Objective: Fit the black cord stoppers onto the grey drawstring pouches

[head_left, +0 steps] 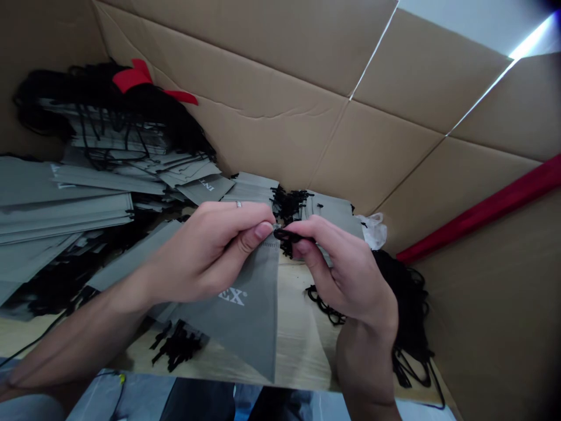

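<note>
A grey fabric pouch [252, 327] with white lettering hangs over the wooden table [302, 316]. My left hand [214, 245], wearing a ring, pinches its stitched top corner between thumb and forefinger. Just to the right, my right hand [353, 272] is closed on a looped black cord [287, 235], also between thumb and forefinger. The cord's loop meets the pouch corner at my left fingertips; whether it passes through the fabric is too small to tell. Below my left wrist lies a bunch of black cord ends [179, 345].
Stacked grey pouches [65, 210] fill the left side, with a heap of black cords [175, 126] and a red strip [131, 79] behind. More pouches [337, 207] lie beyond my hands. Black cords [403, 310] and a clear plastic bag [374, 231] are at right. Cardboard walls [272, 88] enclose the table.
</note>
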The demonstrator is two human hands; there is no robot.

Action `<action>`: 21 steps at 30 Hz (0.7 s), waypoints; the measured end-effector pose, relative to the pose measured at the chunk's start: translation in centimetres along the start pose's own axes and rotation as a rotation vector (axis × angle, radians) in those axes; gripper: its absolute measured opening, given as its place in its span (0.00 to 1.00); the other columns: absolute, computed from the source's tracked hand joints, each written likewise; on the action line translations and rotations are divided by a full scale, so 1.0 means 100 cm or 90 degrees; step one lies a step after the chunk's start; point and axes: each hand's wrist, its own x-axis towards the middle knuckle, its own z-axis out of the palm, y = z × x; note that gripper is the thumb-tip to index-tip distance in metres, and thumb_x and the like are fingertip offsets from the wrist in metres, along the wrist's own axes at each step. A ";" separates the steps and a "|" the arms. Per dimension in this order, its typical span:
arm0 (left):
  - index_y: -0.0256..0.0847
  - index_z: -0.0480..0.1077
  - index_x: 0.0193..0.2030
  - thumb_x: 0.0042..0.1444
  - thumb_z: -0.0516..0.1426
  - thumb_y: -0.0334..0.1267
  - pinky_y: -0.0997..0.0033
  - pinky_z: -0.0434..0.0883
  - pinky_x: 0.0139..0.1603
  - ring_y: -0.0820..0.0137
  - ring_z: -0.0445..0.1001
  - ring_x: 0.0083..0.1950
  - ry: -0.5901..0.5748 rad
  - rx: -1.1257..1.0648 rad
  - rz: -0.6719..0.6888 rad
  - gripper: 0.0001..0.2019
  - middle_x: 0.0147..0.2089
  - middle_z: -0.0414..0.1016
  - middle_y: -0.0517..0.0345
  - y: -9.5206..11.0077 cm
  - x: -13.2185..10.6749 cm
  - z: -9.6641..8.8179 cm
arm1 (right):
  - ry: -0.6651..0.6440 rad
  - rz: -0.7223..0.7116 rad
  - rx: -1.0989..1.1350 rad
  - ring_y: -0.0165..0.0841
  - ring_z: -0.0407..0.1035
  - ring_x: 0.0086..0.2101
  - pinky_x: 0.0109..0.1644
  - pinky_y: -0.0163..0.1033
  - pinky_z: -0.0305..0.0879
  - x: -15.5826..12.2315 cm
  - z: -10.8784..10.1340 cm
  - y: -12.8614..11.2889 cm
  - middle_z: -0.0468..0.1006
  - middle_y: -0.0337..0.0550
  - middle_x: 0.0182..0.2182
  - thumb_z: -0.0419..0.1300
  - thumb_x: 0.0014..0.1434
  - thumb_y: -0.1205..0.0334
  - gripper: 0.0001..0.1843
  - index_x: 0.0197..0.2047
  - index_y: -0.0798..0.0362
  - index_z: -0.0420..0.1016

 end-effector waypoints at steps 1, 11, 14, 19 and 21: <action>0.41 0.65 0.38 0.78 0.53 0.28 0.73 0.59 0.31 0.76 0.58 0.28 -0.001 0.000 0.005 0.13 0.29 0.59 0.68 0.000 0.000 0.000 | 0.001 0.008 -0.021 0.32 0.77 0.40 0.46 0.37 0.77 0.001 0.001 0.000 0.82 0.44 0.40 0.55 0.80 0.71 0.10 0.57 0.56 0.77; 0.41 0.66 0.39 0.77 0.53 0.28 0.74 0.59 0.30 0.76 0.60 0.28 0.013 -0.003 0.010 0.11 0.29 0.61 0.67 0.001 -0.001 0.005 | 0.050 -0.009 -0.135 0.34 0.67 0.36 0.40 0.42 0.65 0.008 0.015 0.003 0.77 0.44 0.36 0.53 0.77 0.73 0.10 0.45 0.52 0.73; 0.41 0.66 0.38 0.76 0.53 0.28 0.74 0.59 0.30 0.76 0.60 0.28 0.018 -0.009 0.010 0.11 0.29 0.60 0.67 0.000 -0.003 0.005 | 0.062 -0.019 -0.144 0.36 0.63 0.36 0.41 0.44 0.61 0.011 0.020 0.005 0.73 0.42 0.34 0.52 0.74 0.73 0.10 0.42 0.50 0.68; 0.42 0.64 0.37 0.76 0.53 0.28 0.74 0.60 0.29 0.76 0.60 0.28 0.029 -0.019 0.004 0.13 0.29 0.60 0.67 0.002 -0.002 0.005 | 0.028 -0.003 -0.071 0.36 0.59 0.35 0.39 0.45 0.55 0.012 0.024 0.005 0.64 0.39 0.32 0.51 0.74 0.71 0.12 0.37 0.47 0.58; 0.41 0.64 0.37 0.76 0.53 0.28 0.74 0.60 0.29 0.77 0.60 0.28 0.033 -0.021 0.005 0.13 0.29 0.61 0.67 0.002 -0.001 0.004 | 0.020 -0.007 -0.034 0.35 0.58 0.35 0.38 0.45 0.54 0.012 0.024 0.004 0.61 0.38 0.31 0.51 0.73 0.71 0.14 0.36 0.46 0.54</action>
